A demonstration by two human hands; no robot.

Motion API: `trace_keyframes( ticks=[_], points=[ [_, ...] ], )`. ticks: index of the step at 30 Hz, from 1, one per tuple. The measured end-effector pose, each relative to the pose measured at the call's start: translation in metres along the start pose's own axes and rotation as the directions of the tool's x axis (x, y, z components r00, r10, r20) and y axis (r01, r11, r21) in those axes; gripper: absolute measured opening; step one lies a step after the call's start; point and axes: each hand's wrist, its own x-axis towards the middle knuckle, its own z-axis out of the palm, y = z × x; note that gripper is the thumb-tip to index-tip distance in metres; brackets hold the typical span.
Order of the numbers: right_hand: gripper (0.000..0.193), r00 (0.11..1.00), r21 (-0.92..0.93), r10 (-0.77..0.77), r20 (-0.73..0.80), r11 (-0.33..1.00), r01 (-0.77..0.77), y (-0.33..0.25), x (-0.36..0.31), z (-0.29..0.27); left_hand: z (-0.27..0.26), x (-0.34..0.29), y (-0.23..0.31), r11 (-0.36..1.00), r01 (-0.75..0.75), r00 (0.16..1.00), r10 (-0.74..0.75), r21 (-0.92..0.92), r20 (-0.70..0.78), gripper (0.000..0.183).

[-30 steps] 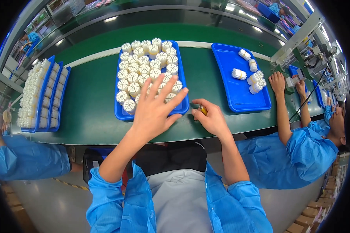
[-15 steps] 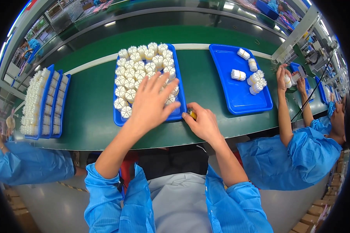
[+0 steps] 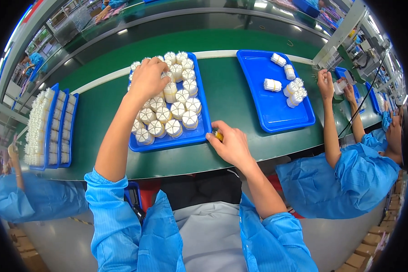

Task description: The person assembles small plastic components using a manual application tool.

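A blue tray (image 3: 206, 106) in front of me holds many short white cylindrical bundles (image 3: 177, 110), each with a yellow band and spoke-like lines on top. Over its far left part is my left hand (image 3: 148, 78), fingers curled down among the bundles. What lies between its fingertips and thumb is hidden. At the tray's near right corner, my right hand (image 3: 231, 143) is closed around a small yellow object (image 3: 218, 135), mostly covered by the fingers. Its thumb and forefinger touch or nearly touch the tray's rim.
To the right a second blue tray (image 3: 276, 115) holds several similar bundles, some lying on their sides. Blue trays of white pieces (image 3: 52, 129) stand on edge at the left. Co-workers in blue sit on both sides; the right one's hands (image 3: 325, 84) are over the green bench (image 3: 231, 86).
My left hand has moved farther away and to the left, its spread fingers now curled down. The near bundles now show, with a bare strip of tray beside them. My right hand keeps the yellow object.
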Motion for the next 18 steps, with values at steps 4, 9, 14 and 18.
trace_keyframes(
  ticks=[4, 9, 14, 18],
  points=[
    [0.033, 1.0, 0.004, -0.002, 0.006, 1.0, 0.002, 0.001, 0.001, 0.0, -0.001, -0.002, -0.006, 0.991, 0.011, 1.0, -0.014, -0.132, -0.025, 0.031],
    [0.033, 0.999, 0.002, 0.034, 0.041, 0.999, -0.034, 0.004, 0.002, -0.003, -0.008, -0.014, 0.004, 0.91, -0.262, 0.964, 0.261, -0.321, -0.048, 0.04],
    [0.033, 0.999, 0.01, 0.023, 0.038, 1.0, -0.023, 0.003, 0.001, -0.003, -0.007, -0.016, 0.002, 0.942, -0.299, 0.949, 0.31, -0.15, 0.06, 0.031],
    [0.033, 0.999, 0.015, 0.012, 0.041, 1.0, -0.012, 0.002, 0.002, -0.002, -0.006, -0.017, 0.001, 0.958, -0.273, 0.96, 0.277, -0.089, 0.04, 0.027]
  ],
)
